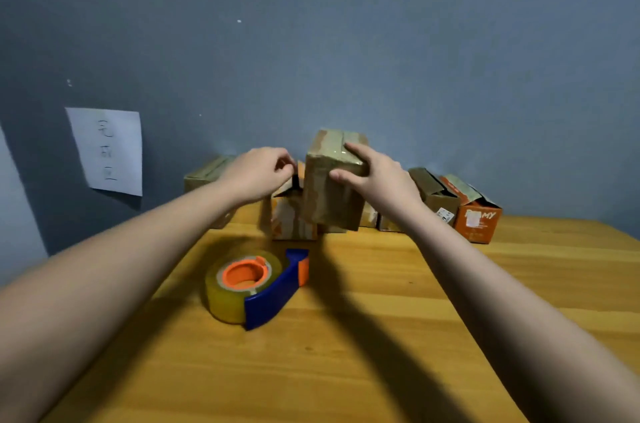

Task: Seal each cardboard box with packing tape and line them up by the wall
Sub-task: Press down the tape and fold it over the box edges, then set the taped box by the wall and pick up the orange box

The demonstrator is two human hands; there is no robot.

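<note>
— Gripping the taped box point(334, 180) with our right hand point(379, 180): thumb on its near face, fingers over the glossy top. It looks lifted a little off the tabletop point(381, 336), near the far edge, just short of the wall point(346, 42).

— And our left hand point(258, 173)?

— Curled loosely, fingers bent in, holding nothing we can make out. It hovers just left of the taped box, above the open box point(291, 215) with orange print, whose flaps stand apart.

— So how far along are we?

— Part way, we'd judge. The one in hand carries tape across its top seam and looks sealed; it only needs setting down in the row. At the far left edge, by the wall, another closed box point(207, 175) sits, though we cannot tell whether it is taped.

— What's left?

— The open one under our left hand, for a start. To the right along the far edge, a brown box point(434, 192) and an orange box point(476, 215) both show raised flaps, so they seem unsealed too. More small ones are half hidden behind our right wrist.

— And the tape?

— The tape dispenser point(254, 286) lies on the tabletop nearer us, apart from both hands, with a good roll on it.
</note>
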